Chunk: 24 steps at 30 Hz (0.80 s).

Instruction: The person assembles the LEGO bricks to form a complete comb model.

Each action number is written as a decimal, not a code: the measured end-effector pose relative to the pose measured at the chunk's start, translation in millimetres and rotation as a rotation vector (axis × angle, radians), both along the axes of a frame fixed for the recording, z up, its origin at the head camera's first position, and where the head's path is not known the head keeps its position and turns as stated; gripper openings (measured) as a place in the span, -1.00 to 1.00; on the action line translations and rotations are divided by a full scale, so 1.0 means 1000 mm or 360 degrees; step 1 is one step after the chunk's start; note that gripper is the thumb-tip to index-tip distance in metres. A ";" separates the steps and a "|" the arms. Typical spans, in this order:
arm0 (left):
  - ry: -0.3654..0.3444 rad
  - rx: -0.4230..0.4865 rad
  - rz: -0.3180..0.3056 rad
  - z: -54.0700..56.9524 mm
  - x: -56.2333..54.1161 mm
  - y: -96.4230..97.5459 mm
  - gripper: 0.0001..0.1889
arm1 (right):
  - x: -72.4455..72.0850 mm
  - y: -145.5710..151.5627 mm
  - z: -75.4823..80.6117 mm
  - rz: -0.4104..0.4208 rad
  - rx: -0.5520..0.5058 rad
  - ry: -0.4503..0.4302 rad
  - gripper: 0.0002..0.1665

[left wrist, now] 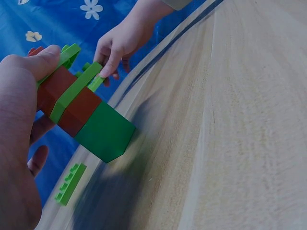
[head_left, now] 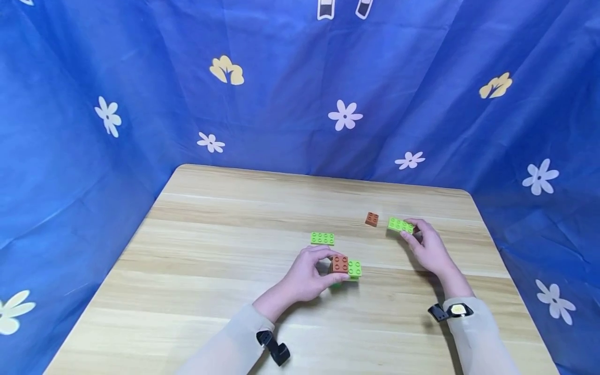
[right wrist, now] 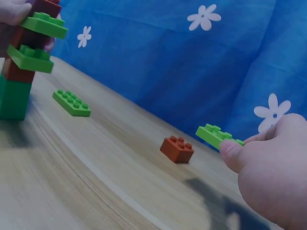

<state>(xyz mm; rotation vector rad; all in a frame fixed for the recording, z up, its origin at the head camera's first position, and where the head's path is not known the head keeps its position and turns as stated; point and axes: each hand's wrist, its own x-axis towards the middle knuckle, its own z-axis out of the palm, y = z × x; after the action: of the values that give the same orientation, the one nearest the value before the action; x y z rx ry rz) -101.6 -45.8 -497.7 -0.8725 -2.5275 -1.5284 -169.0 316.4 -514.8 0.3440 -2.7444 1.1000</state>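
Note:
My left hand [head_left: 307, 275] grips a tower of toy building bricks [left wrist: 86, 105] near its top. The tower has a dark green brick [right wrist: 14, 98] at the bottom, then brown bricks alternating with thin light green ones that jut to the side. A brown brick [head_left: 339, 263] tops it. Whether its base touches the table I cannot tell. Over to the right, my right hand [head_left: 428, 252] pinches a thin light green brick [head_left: 398, 224] between thumb and fingers, held above the table; its far end is covered by the fingers.
Another thin light green brick [head_left: 322, 238] lies studs up on the wooden table [head_left: 197, 250], just beyond the left hand. A loose brown brick [head_left: 372, 219] sits left of the right hand. Blue flowered cloth [head_left: 290, 104] hangs behind the table and at both sides.

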 end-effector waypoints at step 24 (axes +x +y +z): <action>0.0032 0.0015 -0.0006 -0.003 -0.004 0.004 -0.56 | 0.034 -0.039 0.040 0.0192 -0.0062 0.0281 -0.57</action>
<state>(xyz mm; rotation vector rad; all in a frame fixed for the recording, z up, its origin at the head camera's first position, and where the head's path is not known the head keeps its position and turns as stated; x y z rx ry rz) -105.3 -42.2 -500.9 -0.8871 -2.5045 -1.5232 -135.3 276.9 -474.4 0.5788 -2.5734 1.0924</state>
